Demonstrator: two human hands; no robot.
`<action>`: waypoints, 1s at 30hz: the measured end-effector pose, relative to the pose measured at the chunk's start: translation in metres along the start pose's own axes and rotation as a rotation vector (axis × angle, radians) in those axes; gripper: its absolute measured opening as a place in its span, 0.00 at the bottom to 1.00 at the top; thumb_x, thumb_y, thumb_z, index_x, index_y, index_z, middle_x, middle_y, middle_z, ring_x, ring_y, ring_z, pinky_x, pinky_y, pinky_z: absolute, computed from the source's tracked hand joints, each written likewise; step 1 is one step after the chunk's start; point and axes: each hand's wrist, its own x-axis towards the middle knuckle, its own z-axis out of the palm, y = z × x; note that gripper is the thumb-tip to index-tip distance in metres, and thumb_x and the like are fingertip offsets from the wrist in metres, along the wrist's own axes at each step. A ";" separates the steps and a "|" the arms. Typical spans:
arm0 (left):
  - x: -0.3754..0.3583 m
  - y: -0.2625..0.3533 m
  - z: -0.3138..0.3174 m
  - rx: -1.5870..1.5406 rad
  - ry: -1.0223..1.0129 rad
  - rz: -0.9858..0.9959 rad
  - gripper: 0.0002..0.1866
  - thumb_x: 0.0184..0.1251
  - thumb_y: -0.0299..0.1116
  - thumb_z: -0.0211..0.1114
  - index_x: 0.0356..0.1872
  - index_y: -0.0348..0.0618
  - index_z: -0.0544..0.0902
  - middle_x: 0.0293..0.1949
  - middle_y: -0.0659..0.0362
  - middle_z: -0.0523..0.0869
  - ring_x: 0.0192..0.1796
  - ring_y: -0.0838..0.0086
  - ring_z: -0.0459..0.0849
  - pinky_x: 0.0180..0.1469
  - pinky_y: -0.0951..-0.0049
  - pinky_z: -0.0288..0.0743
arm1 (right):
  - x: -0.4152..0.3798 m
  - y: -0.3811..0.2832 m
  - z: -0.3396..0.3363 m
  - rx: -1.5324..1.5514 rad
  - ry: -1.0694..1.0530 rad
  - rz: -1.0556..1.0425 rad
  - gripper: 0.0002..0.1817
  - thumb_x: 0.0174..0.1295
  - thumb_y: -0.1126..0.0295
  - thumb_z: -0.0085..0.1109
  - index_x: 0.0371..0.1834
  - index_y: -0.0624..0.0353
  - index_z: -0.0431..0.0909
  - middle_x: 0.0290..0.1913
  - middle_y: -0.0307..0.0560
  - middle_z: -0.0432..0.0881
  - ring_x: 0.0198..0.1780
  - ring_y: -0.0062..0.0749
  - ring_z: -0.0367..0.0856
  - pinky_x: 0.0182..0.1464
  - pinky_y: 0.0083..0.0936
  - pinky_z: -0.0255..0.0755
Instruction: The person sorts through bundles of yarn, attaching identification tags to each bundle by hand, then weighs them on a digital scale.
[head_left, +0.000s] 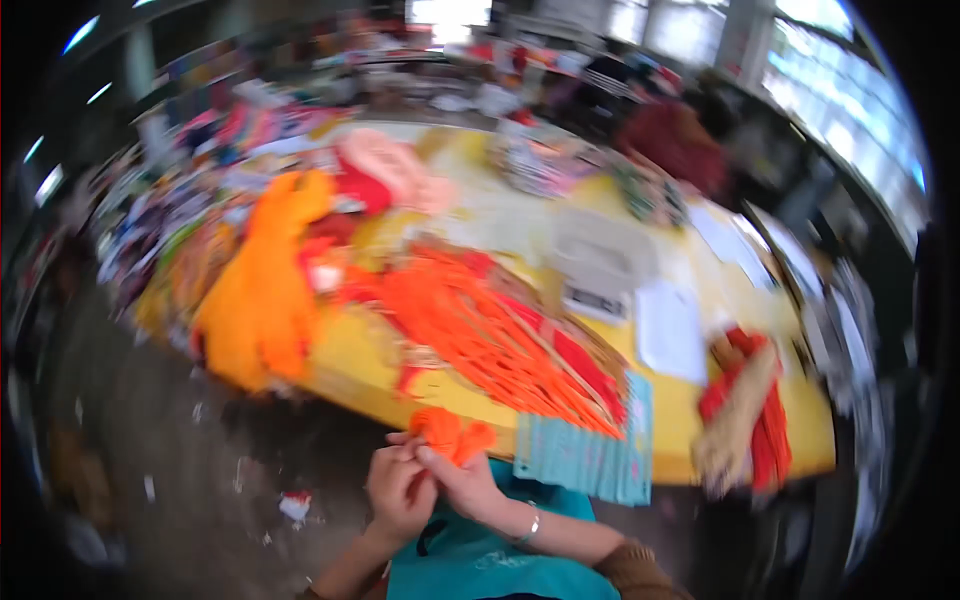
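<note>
Close to my body, in front of the yellow table's near edge, a small bunched orange yarn bundle (452, 436) is in my hands. My right hand (468, 488) is closed on it, with the thumb pressed along its lower side. The fingers of my left hand (398, 492) are curled and pinched together at the bundle's left edge; what lies between them is hidden. Just beyond, long orange yarn strands (480, 335) spread over the table, their near ends by a row of light-blue printed cards (585, 445) overhanging the edge. Motion blur softens the view.
The yellow table (370, 375) carries a yellow-orange yarn hank (265, 285), a clear plastic box (600, 250), white paper (668, 330) and a red and beige yarn bundle (745, 410). Heaped yarns (170, 220) lie left. A person in dark red (675, 145) is across the table.
</note>
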 end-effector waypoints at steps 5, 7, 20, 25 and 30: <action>-0.039 0.002 0.062 -0.612 -0.194 -0.251 0.39 0.50 0.31 0.74 0.64 0.38 0.65 0.58 0.48 0.69 0.62 0.59 0.72 0.64 0.58 0.67 | -0.044 -0.063 -0.007 0.109 0.053 -0.249 0.06 0.73 0.71 0.49 0.44 0.62 0.72 0.39 0.45 0.82 0.46 0.27 0.81 0.51 0.25 0.75; -0.041 0.014 0.081 -0.628 -0.400 -0.232 0.30 0.54 0.30 0.73 0.60 0.38 0.72 0.55 0.49 0.77 0.57 0.63 0.78 0.58 0.64 0.72 | -0.068 -0.105 -0.009 0.287 0.140 -0.249 0.07 0.73 0.70 0.50 0.49 0.59 0.69 0.28 0.41 0.76 0.33 0.29 0.79 0.40 0.26 0.76; -0.062 0.087 0.188 -0.564 -1.725 0.143 0.21 0.68 0.39 0.60 0.59 0.46 0.75 0.41 0.51 0.84 0.45 0.58 0.83 0.49 0.63 0.75 | -0.333 -0.346 -0.119 -0.259 0.913 -1.097 0.11 0.73 0.62 0.52 0.46 0.58 0.73 0.25 0.32 0.64 0.18 0.12 0.56 0.19 0.12 0.52; -0.074 0.083 0.204 -0.730 -1.880 0.011 0.24 0.72 0.39 0.59 0.66 0.44 0.70 0.50 0.57 0.84 0.52 0.69 0.82 0.54 0.71 0.74 | -0.359 -0.431 -0.135 -0.549 1.137 -1.113 0.11 0.69 0.63 0.58 0.44 0.59 0.74 0.27 0.34 0.68 0.19 0.11 0.58 0.20 0.10 0.54; -0.087 0.033 0.186 -1.047 -1.862 -0.690 0.22 0.76 0.38 0.56 0.66 0.40 0.71 0.56 0.57 0.82 0.59 0.77 0.77 0.62 0.74 0.70 | -0.293 -0.480 -0.243 -1.149 1.493 -0.823 0.13 0.66 0.57 0.60 0.28 0.49 0.72 0.21 0.29 0.70 0.17 0.12 0.63 0.20 0.14 0.54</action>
